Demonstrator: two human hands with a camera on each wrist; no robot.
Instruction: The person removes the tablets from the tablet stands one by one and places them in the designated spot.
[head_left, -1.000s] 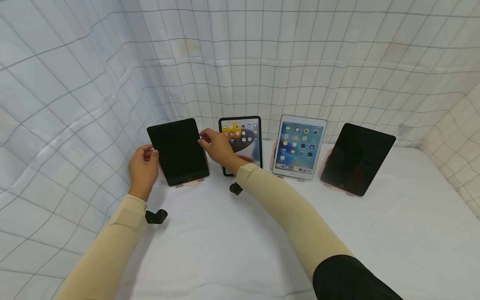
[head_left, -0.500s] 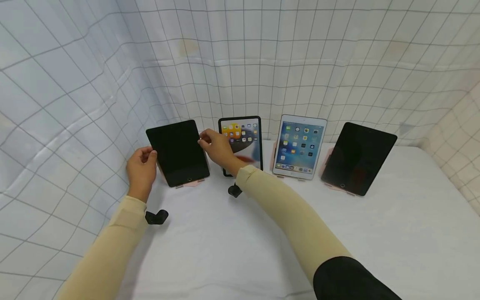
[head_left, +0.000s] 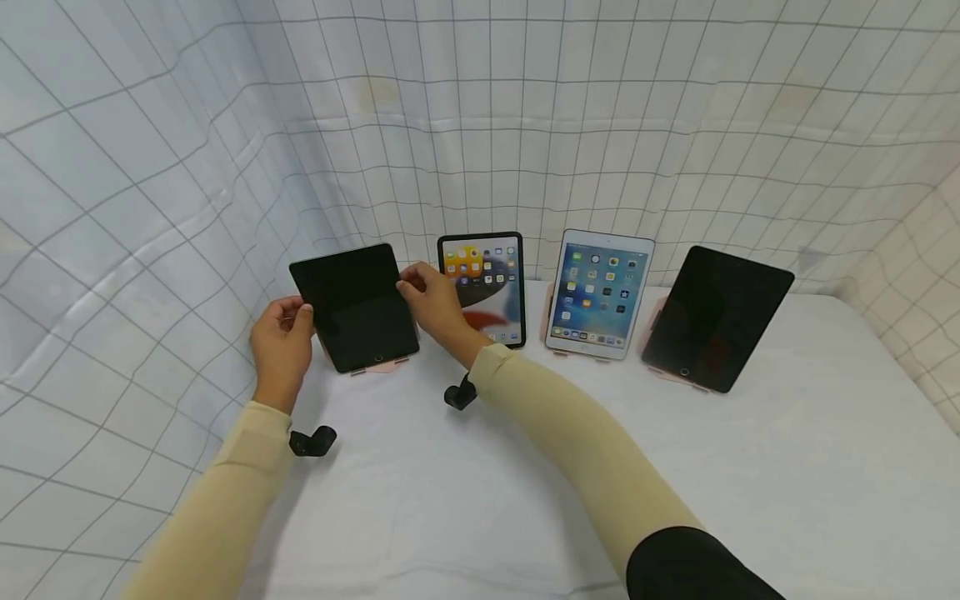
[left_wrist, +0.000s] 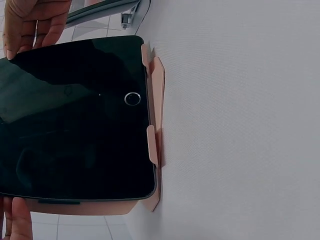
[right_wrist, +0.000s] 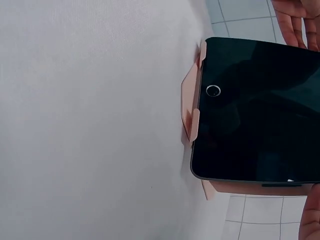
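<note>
A black-screened tablet [head_left: 356, 312] leans on a pink stand [left_wrist: 158, 85] at the left of the head view, its home button at the bottom. My left hand [head_left: 281, 350] pinches its left edge, thumb in front. On the opposite edge, my right hand [head_left: 435, 304] pinches the upper part the same way. Two pink lips of the stand hold the tablet's lower edge in both wrist views. The fingers behind the tablet are hidden. Just right of my right hand stands a black-framed tablet [head_left: 498, 283] with a lit screen of app icons.
A white tablet [head_left: 600, 292] with a lit home screen and another dark-screened tablet [head_left: 716, 321] stand on pink stands to the right. A white cloth [head_left: 450, 483] covers the table. Grid-patterned curtains [head_left: 525, 125] hang behind and at both sides.
The held tablet's top edge has tilted and sits a little lower in the head view, its upper left corner shifting left. Both hands have moved slightly with it.
</note>
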